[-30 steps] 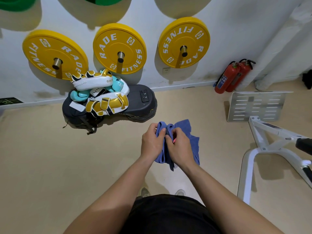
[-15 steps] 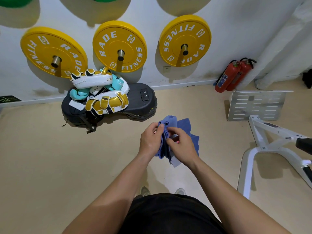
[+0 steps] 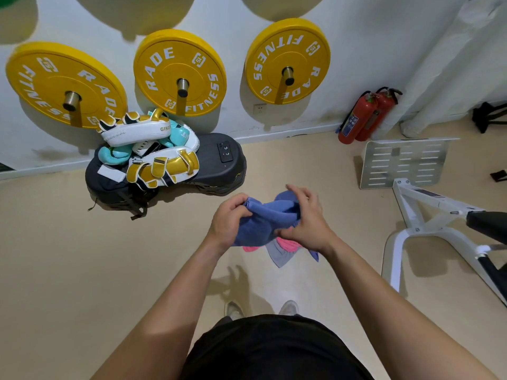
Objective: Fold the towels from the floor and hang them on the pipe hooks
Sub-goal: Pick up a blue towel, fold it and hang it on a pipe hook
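Both hands meet in front of the body over the beige floor (image 3: 82, 256), with a blue towel (image 3: 262, 219) bunched between them. The left hand (image 3: 229, 219) has its fingers (image 3: 238, 201) curled in, with the thumb pinching a hemmed edge of the towel at its upper left. The right hand (image 3: 308, 219) grips the other end: thumb and lower fingers are closed round the gathered cloth, while its upper fingers (image 3: 299, 192) arch loosely over the top fold. The towel sags in a thick roll from one set of fingers to the other, held clear of the floor. Just below the right hand's fingers, a pink cloth (image 3: 288, 244) and a grey cloth (image 3: 279, 255) show beneath the towel; whether they hang from the grip or lie on the floor cannot be told. Beyond the left hand's fingers, a pile of white and gold boxing pads (image 3: 162, 165) sits on a black cushion (image 3: 219, 163) against the wall, under yellow weight plates (image 3: 164, 75). Out past the right hand's fingers stand two red fire extinguishers (image 3: 356, 119) and a white bench frame (image 3: 428, 207).
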### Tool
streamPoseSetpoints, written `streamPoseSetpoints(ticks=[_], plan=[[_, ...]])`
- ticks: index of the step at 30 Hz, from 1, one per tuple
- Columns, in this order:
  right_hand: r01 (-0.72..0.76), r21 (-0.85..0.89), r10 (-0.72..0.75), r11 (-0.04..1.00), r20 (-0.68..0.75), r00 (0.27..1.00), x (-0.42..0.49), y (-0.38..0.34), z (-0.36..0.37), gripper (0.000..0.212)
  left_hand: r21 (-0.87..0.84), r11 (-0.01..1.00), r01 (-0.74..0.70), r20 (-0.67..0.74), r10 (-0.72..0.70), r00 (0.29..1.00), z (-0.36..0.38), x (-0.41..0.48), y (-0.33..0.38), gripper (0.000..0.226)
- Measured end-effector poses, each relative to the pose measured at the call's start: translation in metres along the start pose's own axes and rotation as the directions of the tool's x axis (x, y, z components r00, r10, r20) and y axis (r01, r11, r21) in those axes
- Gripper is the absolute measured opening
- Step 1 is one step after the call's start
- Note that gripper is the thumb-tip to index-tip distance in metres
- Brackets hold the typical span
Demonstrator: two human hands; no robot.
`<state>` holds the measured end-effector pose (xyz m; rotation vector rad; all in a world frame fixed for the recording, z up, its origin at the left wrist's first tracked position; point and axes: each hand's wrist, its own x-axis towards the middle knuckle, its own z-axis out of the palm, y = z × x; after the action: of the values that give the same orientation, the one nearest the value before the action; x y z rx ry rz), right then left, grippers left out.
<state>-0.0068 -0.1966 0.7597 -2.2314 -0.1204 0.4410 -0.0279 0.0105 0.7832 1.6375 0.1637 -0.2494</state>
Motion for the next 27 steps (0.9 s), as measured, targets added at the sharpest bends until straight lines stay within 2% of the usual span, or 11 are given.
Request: streamPoseSetpoints(ticks=[2, 3, 4, 7, 10, 14, 18, 23, 27], plan=[[0.027, -0.033, -0.023, 0.999, 0.104, 0.994, 0.004, -0.003, -0.007, 0.050, 0.004, 1.000, 0.005, 0.001, -0.005, 1.000, -0.003, 0.000, 0.001, 0.026], [0.014, -0.009, -0.012, 1.000, 0.143, 0.990, 0.005, -0.005, -0.010, 0.033, 0.049, 0.999, 0.016, -0.052, -0.013, 0.999, -0.004, 0.001, -0.003, 0.024], [-0.005, 0.033, -0.001, 0.999, 0.171, 0.985, 0.005, -0.007, -0.012, 0.025, 0.121, 0.992, 0.036, -0.129, -0.020, 0.991, -0.003, 0.004, -0.008, 0.022], [-0.050, 0.108, 0.037, 0.993, 0.115, 0.993, 0.001, -0.009, -0.007, 0.021, 0.391, 0.906, 0.165, -0.325, -0.032, 0.945, 0.004, 0.011, -0.028, 0.011], [-0.100, 0.256, 0.113, 0.962, -0.039, 0.993, -0.005, -0.005, 0.004, 0.018, 0.512, 0.827, 0.232, -0.359, -0.039, 0.933, 0.020, 0.017, -0.043, 0.024], [-0.180, 0.419, 0.317, 0.890, -0.284, 0.905, -0.009, 0.017, 0.000, 0.014, 0.538, 0.831, 0.145, -0.240, -0.014, 0.971, 0.054, 0.038, -0.038, 0.029], [-0.252, 0.354, 0.406, 0.901, -0.478, 0.779, -0.007, 0.041, -0.038, 0.016, 0.601, 0.800, 0.002, -0.045, 0.032, 0.998, 0.105, 0.073, -0.012, 0.029], [-0.345, 0.309, 0.463, 0.886, -0.563, 0.685, 0.016, 0.094, -0.117, 0.029, 0.664, 0.739, -0.112, 0.135, 0.028, 0.990, 0.186, 0.134, 0.022, 0.032], [-0.315, 0.318, 0.447, 0.894, -0.589, 0.673, 0.042, 0.146, -0.198, 0.038, 0.654, 0.743, -0.144, 0.166, 0.045, 0.985, 0.261, 0.187, 0.045, 0.031]])
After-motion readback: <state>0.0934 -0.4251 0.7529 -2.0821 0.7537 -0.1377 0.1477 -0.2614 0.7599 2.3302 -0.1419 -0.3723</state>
